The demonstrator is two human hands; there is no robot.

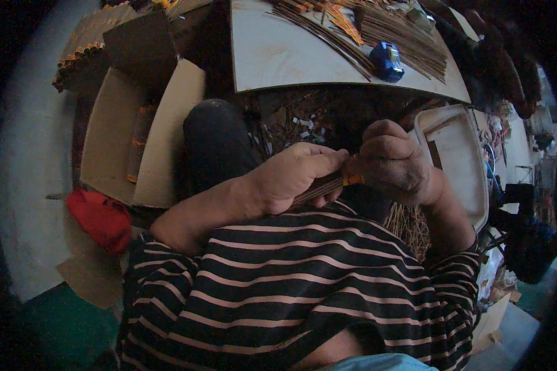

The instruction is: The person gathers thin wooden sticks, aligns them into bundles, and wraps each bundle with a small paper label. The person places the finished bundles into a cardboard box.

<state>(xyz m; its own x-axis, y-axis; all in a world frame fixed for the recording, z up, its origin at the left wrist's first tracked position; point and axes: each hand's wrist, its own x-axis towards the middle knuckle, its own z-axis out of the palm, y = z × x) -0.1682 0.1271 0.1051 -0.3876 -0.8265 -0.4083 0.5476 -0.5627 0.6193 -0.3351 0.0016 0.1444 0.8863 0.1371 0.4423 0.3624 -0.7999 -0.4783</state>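
Observation:
My left hand (297,176) and my right hand (393,162) meet in front of my chest, above my striped shirt. Together they grip a thin bundle of dark brown sticks (320,188) with an orange band near the end. The left hand wraps around the bundle's lower part. The right hand pinches the end by the orange band (354,180). Most of the bundle is hidden inside the two fists.
A pale board (272,55) ahead carries rows of brown sticks (402,34), orange packets (343,18) and a blue tape dispenser (388,60). An open cardboard box (161,142) stands at left, a red cloth (99,216) below it, a white plastic chair (461,167) at right.

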